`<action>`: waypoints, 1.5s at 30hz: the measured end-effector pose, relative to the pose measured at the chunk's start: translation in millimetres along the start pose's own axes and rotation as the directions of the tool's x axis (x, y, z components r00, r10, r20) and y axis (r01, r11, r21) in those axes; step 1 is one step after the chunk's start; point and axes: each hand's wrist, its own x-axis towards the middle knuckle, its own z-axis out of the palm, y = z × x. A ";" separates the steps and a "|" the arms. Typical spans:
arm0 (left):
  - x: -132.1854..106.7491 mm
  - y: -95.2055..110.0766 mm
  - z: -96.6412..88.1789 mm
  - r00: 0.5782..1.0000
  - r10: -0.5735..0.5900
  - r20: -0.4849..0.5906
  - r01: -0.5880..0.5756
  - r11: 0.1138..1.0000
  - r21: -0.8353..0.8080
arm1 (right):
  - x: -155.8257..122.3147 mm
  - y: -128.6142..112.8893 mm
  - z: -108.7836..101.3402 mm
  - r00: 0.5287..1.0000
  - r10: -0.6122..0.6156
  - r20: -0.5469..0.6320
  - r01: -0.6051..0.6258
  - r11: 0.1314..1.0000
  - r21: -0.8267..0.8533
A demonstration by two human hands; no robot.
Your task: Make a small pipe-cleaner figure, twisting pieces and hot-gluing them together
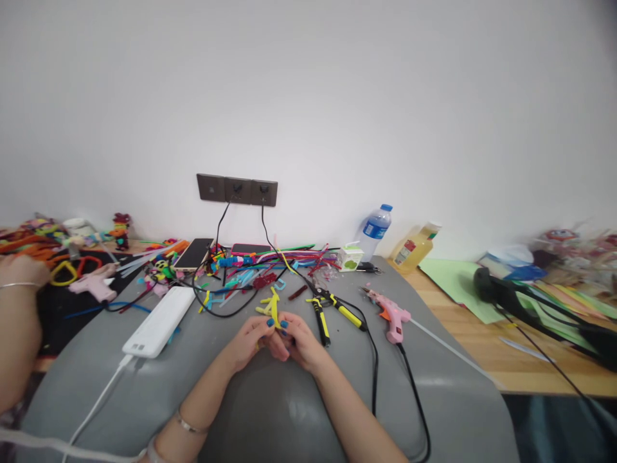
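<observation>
My left hand (253,341) and my right hand (303,339) meet above the middle of the grey table, fingertips pinched together. Between them they grip a bent yellow pipe cleaner (274,303), which sticks up from the fingers. Part of it is hidden behind the fingertips. More yellow pieces (263,310) show just beyond the left fingers; whether they join the held one, I cannot tell. Yellow-and-black pliers (344,311) lie with their handles spread, right of my right hand. Farther right rests a pink glue gun (394,316) with a clear glue stick in its back.
A white power bank (161,321) with a cable lies left. Several coloured pipe cleaners (250,276) and black cords spread behind my hands. A water bottle (376,233) and yellow bottle (418,247) stand near the wall. Another person's hand (22,276) is at far left, near a second glue gun (96,283).
</observation>
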 end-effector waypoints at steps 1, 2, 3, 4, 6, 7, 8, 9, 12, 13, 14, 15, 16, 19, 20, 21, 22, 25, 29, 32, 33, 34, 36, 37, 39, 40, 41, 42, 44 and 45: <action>-0.2 1.1 0.5 1.000 -0.011 0.008 0.012 1.000 -0.020 | -0.1 -0.8 1.8 1.000 0.005 0.007 -0.005 1.000 0.029; -0.2 1.9 1.1 1.000 -0.017 0.018 0.017 0.999 -0.039 | -0.1 -1.3 4.1 1.000 0.008 0.019 -0.009 0.998 0.064; -0.3 2.3 1.7 1.000 -0.011 0.023 0.013 0.998 -0.061 | -0.1 -1.3 6.8 1.000 0.008 0.029 -0.011 0.994 0.108; -0.3 2.3 2.4 1.000 0.003 0.020 -0.002 0.996 -0.088 | -0.3 -0.5 9.9 1.000 0.000 0.030 -0.005 0.987 0.162; -0.5 1.3 4.1 0.999 0.045 -0.013 -0.046 0.985 -0.165 | -0.8 3.9 16.1 0.999 -0.033 -0.008 0.034 0.956 0.291; -0.8 0.5 5.0 0.997 0.061 -0.036 -0.067 0.976 -0.209 | -1.2 7.2 19.1 0.998 -0.054 -0.044 0.066 0.931 0.359; -1.1 -0.2 5.9 0.997 0.064 -0.050 -0.074 0.967 -0.245 | -1.7 10.9 21.9 0.994 -0.073 -0.082 0.101 0.901 0.423; -1.5 -0.6 6.9 0.995 0.072 -0.069 -0.089 0.950 -0.298 | -2.2 14.7 24.7 0.989 -0.087 -0.116 0.133 0.868 0.479; -1.6 0.8 10.2 0.988 0.063 -0.139 -0.123 0.867 -0.484 | -2.7 22.7 34.1 0.973 -0.123 -0.197 0.219 0.769 0.601; -1.2 2.3 11.8 0.983 0.053 -0.174 -0.141 0.826 -0.546 | -2.5 23.4 38.0 0.965 -0.137 -0.225 0.251 0.738 0.626; -0.7 4.4 13.8 0.976 0.041 -0.216 -0.166 0.779 -0.604 | -2.1 22.8 42.2 0.954 -0.153 -0.256 0.287 0.709 0.644; -0.1 7.0 16.2 0.964 0.029 -0.265 -0.203 0.727 -0.656 | -1.7 20.9 46.7 0.942 -0.171 -0.287 0.324 0.682 0.656; 0.4 10.1 19.1 0.950 0.015 -0.311 -0.239 0.674 -0.699 | -1.4 17.8 51.3 0.930 -0.190 -0.314 0.359 0.656 0.664; 0.1 21.8 29.4 0.920 0.034 -0.390 -0.345 0.544 -0.765 | -1.4 2.0 63.8 0.908 -0.240 -0.343 0.415 0.616 0.670; -0.7 26.1 32.6 0.913 0.056 -0.404 -0.374 0.509 -0.775 | -1.6 -4.7 67.0 0.902 -0.256 -0.347 0.430 0.612 0.664; -1.7 30.4 35.5 0.906 0.085 -0.415 -0.403 0.473 -0.783 | -1.9 -11.6 69.4 0.896 -0.271 -0.351 0.442 0.609 0.658; -2.8 34.5 37.8 0.892 0.124 -0.435 -0.443 0.435 -0.784 | -2.2 -18.3 71.1 0.885 -0.287 -0.366 0.464 0.600 0.652; -5.8 44.5 41.3 0.845 0.214 -0.490 -0.535 0.337 -0.775 | -2.9 -34.2 73.2 0.868 -0.299 -0.395 0.495 0.581 0.647; -6.8 51.5 42.4 0.847 0.180 -0.500 -0.529 0.361 -0.768 | -5.2 -41.9 72.5 0.877 -0.285 -0.386 0.478 0.599 0.642; -5.6 50.5 41.4 0.861 0.185 -0.473 -0.500 0.471 -0.726 | -6.9 -44.0 65.3 0.866 -0.299 -0.401 0.496 0.615 0.613; -5.3 48.5 39.8 0.874 0.194 -0.445 -0.474 0.543 -0.693 | -7.2 -45.3 60.1 0.858 -0.306 -0.413 0.509 0.622 0.596; -5.3 45.5 37.1 0.895 0.194 -0.402 -0.427 0.635 -0.644 | -7.4 -46.9 53.5 0.850 -0.310 -0.425 0.518 0.634 0.574; -6.4 37.1 28.5 0.937 0.176 -0.301 -0.298 0.853 -0.429 | -7.3 -50.3 36.4 0.854 -0.296 -0.427 0.500 0.693 0.519; -7.3 32.3 22.9 0.956 0.147 -0.252 -0.221 0.929 -0.295 | -7.1 -51.7 27.0 0.872 -0.263 -0.412 0.454 0.748 0.484; -8.8 22.7 10.7 0.968 0.049 -0.246 -0.076 0.992 -0.105 | -5.9 -52.2 9.5 0.890 -0.194 -0.412 0.360 0.855 0.373; -9.0 18.5 5.1 0.971 -0.009 -0.238 -0.002 0.999 -0.047 | -4.8 -51.0 2.4 0.884 -0.172 -0.434 0.324 0.895 0.306; -8.6 14.7 0.4 0.975 -0.067 -0.212 0.066 0.998 -0.011 | -3.3 -48.7 -3.1 0.874 -0.157 -0.460 0.295 0.924 0.245; -7.4 11.6 -3.3 0.975 -0.091 -0.202 0.096 0.995 0.013 | -1.3 -45.3 -7.0 0.868 -0.148 -0.473 0.267 0.944 0.195; -3.1 7.3 -7.3 0.961 -0.066 -0.269 0.073 0.997 0.016 | 3.6 -36.0 -10.6 0.884 -0.131 -0.449 0.209 0.969 0.129; -0.3 5.9 -8.0 0.954 -0.058 -0.294 0.066 0.998 0.016 | 6.3 -30.7 -11.0 0.898 -0.120 -0.423 0.179 0.978 0.103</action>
